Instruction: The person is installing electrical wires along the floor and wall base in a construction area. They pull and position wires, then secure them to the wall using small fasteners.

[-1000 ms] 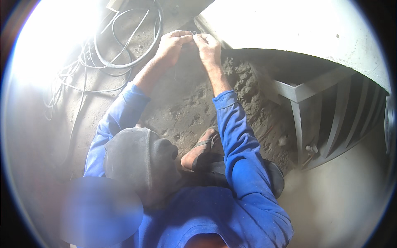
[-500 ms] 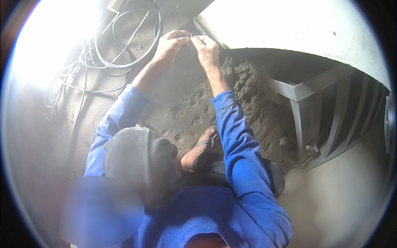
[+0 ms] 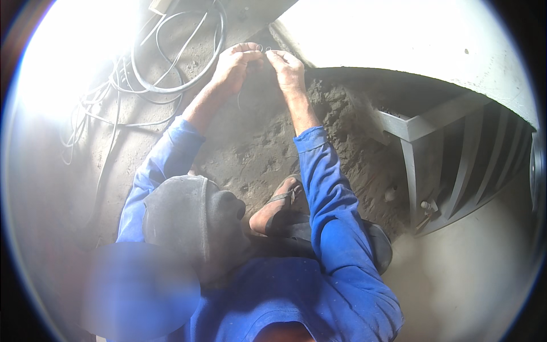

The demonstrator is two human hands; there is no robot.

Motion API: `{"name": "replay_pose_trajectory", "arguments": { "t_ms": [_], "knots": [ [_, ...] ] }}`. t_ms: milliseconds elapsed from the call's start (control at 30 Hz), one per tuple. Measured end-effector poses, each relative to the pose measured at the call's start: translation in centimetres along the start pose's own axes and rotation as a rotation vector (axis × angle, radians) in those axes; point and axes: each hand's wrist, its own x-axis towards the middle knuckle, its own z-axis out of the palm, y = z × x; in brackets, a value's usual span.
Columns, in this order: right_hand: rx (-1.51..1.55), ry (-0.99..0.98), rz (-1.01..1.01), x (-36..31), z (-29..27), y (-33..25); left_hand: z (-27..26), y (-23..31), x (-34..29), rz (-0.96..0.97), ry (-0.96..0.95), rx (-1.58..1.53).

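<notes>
Both arms, in blue sleeves, stretch forward over the dusty ground. My left hand (image 3: 231, 67) pinches a thin wire (image 3: 261, 48), which shows a tiny loop at the fingertips. A loose thin strand (image 3: 239, 102) hangs below that hand. Close on its right, my right hand (image 3: 289, 69) is closed in a pinch, with another small loop of wire (image 3: 269, 49) at its fingertips. A narrow gap separates the two hands. Whether the loops belong to one wire is too small to tell.
Coiled cables (image 3: 181, 88) lie on the ground left of my left hand. A large pale curved panel (image 3: 399, 34) rises at the far right. Beneath it stands a slatted metal frame (image 3: 424, 125). Rough, crumbly dirt (image 3: 333, 114) lies between my right arm and the frame.
My right hand has shifted slightly to the right, away from my left hand. A gap has opened between the fingertips, and the small loops now show apart.
</notes>
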Motion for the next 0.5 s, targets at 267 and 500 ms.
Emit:
{"name": "replay_pose_trajectory", "arguments": {
  "t_ms": [267, 500],
  "knots": [
    [-0.094, -0.017, -0.036, -0.2, -0.2, -0.1, -0.3, -1.0, 0.9, 0.026, 0.031, -0.022],
    [-0.096, 0.033, -0.037, -0.7, -1.0, -1.4, -0.4, -0.3, 0.2, 0.002, -0.114, -0.291]
  ]
}}
